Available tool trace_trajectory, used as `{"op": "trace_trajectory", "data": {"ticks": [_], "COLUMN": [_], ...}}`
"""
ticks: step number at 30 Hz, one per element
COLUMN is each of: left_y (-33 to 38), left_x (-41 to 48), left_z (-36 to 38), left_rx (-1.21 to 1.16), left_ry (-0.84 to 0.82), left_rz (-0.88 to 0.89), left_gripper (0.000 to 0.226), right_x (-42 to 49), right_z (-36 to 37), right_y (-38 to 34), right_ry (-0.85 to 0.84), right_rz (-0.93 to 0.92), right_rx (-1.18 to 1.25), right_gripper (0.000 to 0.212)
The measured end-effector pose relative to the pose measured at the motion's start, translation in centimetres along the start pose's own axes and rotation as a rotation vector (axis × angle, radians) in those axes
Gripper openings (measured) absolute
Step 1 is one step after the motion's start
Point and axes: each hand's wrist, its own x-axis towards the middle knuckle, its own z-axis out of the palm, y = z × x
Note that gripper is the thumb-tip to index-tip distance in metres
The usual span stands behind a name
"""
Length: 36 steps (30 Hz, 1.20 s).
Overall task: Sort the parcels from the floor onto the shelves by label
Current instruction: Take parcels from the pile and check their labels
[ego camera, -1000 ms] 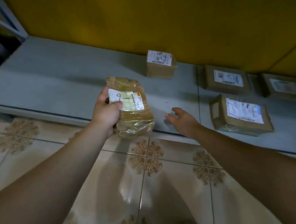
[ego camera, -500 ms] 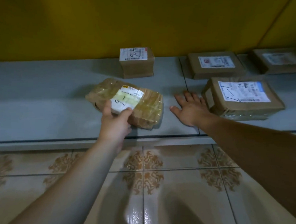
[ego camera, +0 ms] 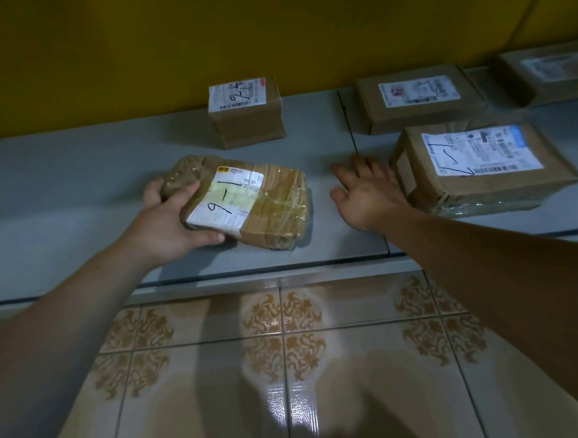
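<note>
On the grey shelf (ego camera: 78, 183), the taped parcel (ego camera: 247, 207) marked "9-1" lies flat, its near-left corner gripped by the left hand (ego camera: 170, 225). Right hand (ego camera: 368, 194), fingers spread and holding nothing, rests on the shelf just beside a labelled box (ego camera: 479, 168).

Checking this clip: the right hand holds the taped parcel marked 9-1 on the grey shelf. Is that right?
Not quite. The head view shows the left hand holding the taped parcel marked 9-1 on the grey shelf. The right hand is open beside it, holding nothing.

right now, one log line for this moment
left hand: grips 9-1 parcel at shelf | right hand: open beside nearest box | release: not yet
</note>
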Motion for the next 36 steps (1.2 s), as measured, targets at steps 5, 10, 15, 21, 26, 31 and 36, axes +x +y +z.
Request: {"op": "trace_trajectory", "data": {"ticks": [5,10,15,21,26,31,36], "left_y": [0.4,1.5,5.7,4.7,4.9,4.3,4.2], "left_x": [-3.4,-2.7,0.6,1.2,-0.2,-1.7,-0.8], "left_z": [1.1,-0.3,0.1,0.7,1.1,1.8,1.5], "left_rx": [0.09,0.278,0.333,0.492,0.494,0.443,0.472], "left_ry": [0.022,0.006,-0.17,-0.188,-0.205,-0.119,-0.155], "left_rz": [0.043,0.059,0.15,0.249,0.255,0.284,0.29], "left_gripper": [0.09,0.107,0.121,0.126,0.122,0.115,0.122], "right_x": [1.5,1.5,1.6,1.8,1.7,1.6,1.6], "right_z": [-0.1,0.0,0.2,0.3,0.2,0.1,0.1], "right_y": [0.3,0.2,0.5,0.4,0.4,0.3,0.3], "right_ry": [0.019,0.042,0.061,0.058,0.06,0.059,0.06], "right_rz": [0.033,0.038,0.022,0.039,0.032,0.043,0.032], "right_rx": [0.031,0.015,0.025,0.004,0.01,0.013,0.005], "right_gripper": [0.054,0.053,0.052,0.053,0.054,0.056,0.056]}}
